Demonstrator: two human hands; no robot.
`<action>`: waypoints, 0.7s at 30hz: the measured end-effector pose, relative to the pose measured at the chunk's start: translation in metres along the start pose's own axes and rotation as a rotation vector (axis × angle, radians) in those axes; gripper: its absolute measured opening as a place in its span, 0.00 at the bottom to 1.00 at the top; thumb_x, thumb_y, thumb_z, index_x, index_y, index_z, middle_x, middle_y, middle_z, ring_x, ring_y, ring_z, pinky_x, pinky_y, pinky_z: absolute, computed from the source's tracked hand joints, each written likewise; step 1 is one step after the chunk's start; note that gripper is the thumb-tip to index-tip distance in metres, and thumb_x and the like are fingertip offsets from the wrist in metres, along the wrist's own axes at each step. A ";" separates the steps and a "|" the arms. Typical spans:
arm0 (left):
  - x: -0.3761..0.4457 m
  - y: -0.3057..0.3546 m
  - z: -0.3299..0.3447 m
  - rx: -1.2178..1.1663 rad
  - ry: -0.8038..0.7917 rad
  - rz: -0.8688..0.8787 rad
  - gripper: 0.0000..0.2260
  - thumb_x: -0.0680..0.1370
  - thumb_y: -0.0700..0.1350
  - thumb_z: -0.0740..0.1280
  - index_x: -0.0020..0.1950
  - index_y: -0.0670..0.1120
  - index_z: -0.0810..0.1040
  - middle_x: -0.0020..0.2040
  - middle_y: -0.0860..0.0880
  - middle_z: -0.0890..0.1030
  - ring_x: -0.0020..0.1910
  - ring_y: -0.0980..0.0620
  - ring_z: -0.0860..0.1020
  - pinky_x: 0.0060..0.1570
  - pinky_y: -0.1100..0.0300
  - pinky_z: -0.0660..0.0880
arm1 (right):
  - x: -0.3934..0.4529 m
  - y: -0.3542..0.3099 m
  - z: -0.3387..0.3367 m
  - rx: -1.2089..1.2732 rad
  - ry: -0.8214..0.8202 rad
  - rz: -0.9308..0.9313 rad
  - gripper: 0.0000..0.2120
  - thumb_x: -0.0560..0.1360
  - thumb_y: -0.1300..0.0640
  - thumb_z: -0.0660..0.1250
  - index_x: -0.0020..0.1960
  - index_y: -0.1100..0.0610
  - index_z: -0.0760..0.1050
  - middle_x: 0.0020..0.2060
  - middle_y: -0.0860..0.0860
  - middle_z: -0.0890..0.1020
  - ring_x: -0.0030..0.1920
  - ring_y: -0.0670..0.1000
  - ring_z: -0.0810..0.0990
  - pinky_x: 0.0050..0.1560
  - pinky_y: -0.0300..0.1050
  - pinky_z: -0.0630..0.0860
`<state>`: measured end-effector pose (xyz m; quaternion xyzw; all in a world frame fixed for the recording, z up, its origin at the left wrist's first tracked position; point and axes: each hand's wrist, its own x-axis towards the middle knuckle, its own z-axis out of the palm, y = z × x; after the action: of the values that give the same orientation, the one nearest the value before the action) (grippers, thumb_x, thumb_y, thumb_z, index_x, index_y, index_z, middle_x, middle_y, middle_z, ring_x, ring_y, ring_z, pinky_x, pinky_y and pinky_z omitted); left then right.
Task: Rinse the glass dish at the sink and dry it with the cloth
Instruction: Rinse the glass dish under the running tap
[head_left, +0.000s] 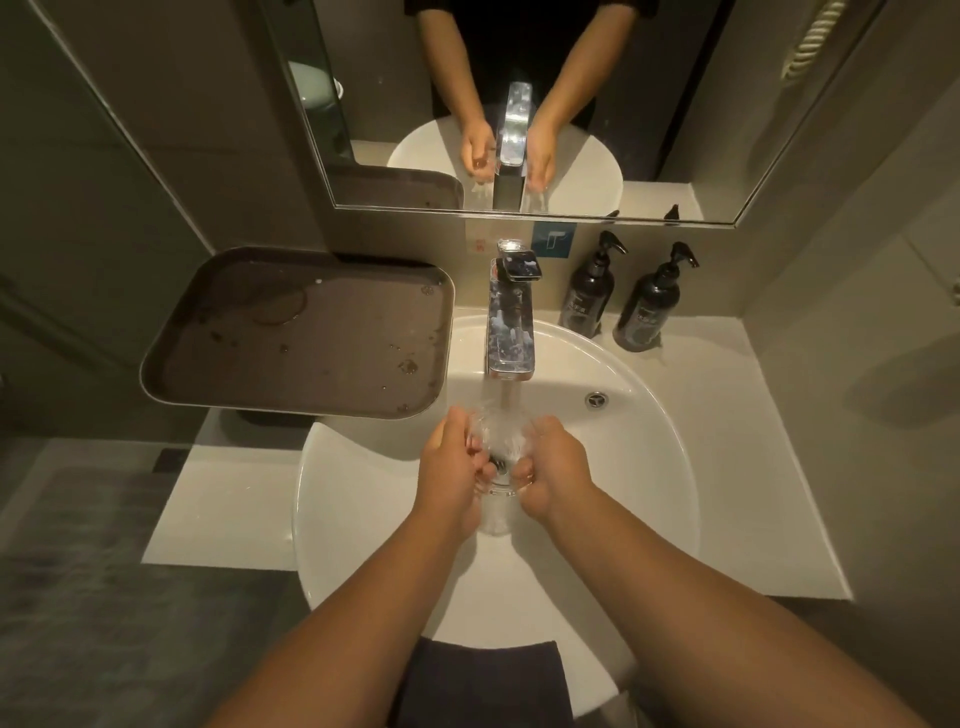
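Note:
A clear glass dish (500, 447) sits between both my hands over the middle of the white round sink (649, 467). Water runs from the chrome faucet (510, 327) straight onto it. My left hand (454, 457) grips its left side and my right hand (553, 465) grips its right side, fingers curled around the rim. The glass is see-through and partly blurred by the splashing water. A dark cloth (483, 680) hangs over the sink's near edge, below my forearms.
A wet brown tray (171, 364) lies on the counter left of the sink, overlapping its rim. Two dark pump bottles (587, 296) (652, 306) stand at the back right. A mirror (395, 104) covers the wall behind the faucet. White counter (753, 467) extends right.

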<state>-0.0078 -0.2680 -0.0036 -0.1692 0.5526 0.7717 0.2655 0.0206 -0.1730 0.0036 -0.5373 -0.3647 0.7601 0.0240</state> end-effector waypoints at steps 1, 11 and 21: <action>-0.001 -0.001 0.002 -0.008 0.006 0.003 0.12 0.82 0.50 0.59 0.45 0.44 0.75 0.30 0.49 0.76 0.27 0.53 0.75 0.29 0.61 0.73 | 0.001 0.001 0.002 0.048 -0.002 0.036 0.12 0.79 0.56 0.59 0.39 0.58 0.74 0.29 0.53 0.76 0.20 0.51 0.72 0.23 0.38 0.69; 0.013 -0.011 0.009 -0.004 0.147 -0.046 0.15 0.81 0.54 0.58 0.51 0.45 0.78 0.48 0.42 0.84 0.46 0.44 0.83 0.46 0.49 0.81 | 0.014 0.002 0.002 -0.343 -0.050 -0.370 0.15 0.80 0.51 0.57 0.45 0.58 0.78 0.39 0.57 0.82 0.39 0.55 0.81 0.43 0.51 0.78; 0.011 -0.003 0.012 -0.065 0.081 -0.246 0.25 0.80 0.64 0.52 0.59 0.47 0.78 0.46 0.46 0.86 0.41 0.48 0.85 0.45 0.51 0.82 | 0.007 0.000 -0.009 -0.607 -0.071 -0.722 0.14 0.80 0.51 0.55 0.42 0.57 0.73 0.37 0.50 0.78 0.37 0.48 0.75 0.39 0.47 0.73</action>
<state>-0.0147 -0.2537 -0.0084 -0.2751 0.5128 0.7433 0.3299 0.0249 -0.1651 -0.0030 -0.3324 -0.7346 0.5800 0.1162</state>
